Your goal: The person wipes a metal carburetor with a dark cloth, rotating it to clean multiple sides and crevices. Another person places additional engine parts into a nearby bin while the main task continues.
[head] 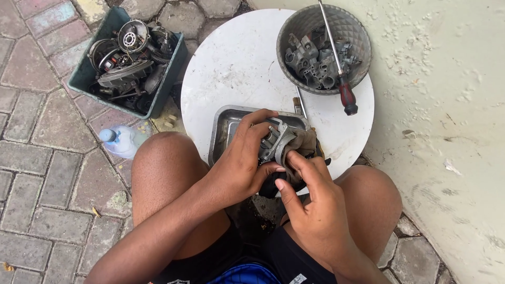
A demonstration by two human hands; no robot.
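A grey metal engine part [273,141], like a carburettor body, is held over a shallow metal tray [223,120] on a round white tabletop [236,63]. My left hand [243,158] wraps around the part from the left. My right hand [305,192] presses a dirty brown rag [305,143] against the part's right side, thumb pointing toward the left hand. Both hands sit between my bare knees.
A grey round basket [357,37] holds several metal parts, with a red-handled screwdriver [347,94] leaning out of it. A teal bin [89,73] of engine parts stands on the brick paving at left. A clear plastic bottle [120,141] lies by my left knee. A pale wall runs along the right.
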